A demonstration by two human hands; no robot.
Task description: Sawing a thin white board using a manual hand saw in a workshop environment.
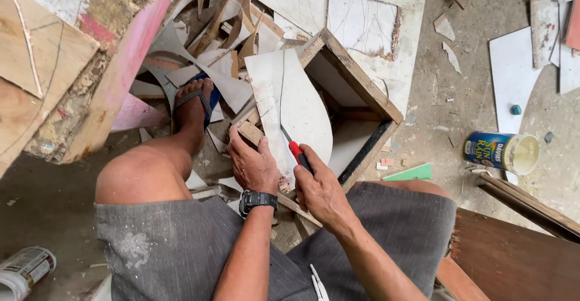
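A curved white laminate sheet [299, 105] rests on the corner of an open wooden box frame [362, 86] between my knees. My left hand [252, 163], with a black watch on the wrist, presses down on the sheet's near left edge and the wooden strip under it. My right hand [320, 191] grips a red-handled cutter [298, 155], its blade set against a dark scored line that runs up the sheet.
Offcuts of white laminate and wood strips [223, 29] are piled beyond my sandalled left foot [193, 105]. An open tin [502, 152] lies on its side on the concrete at right. Another can [24, 271] lies at lower left. Dark wooden boards [513, 246] sit at lower right.
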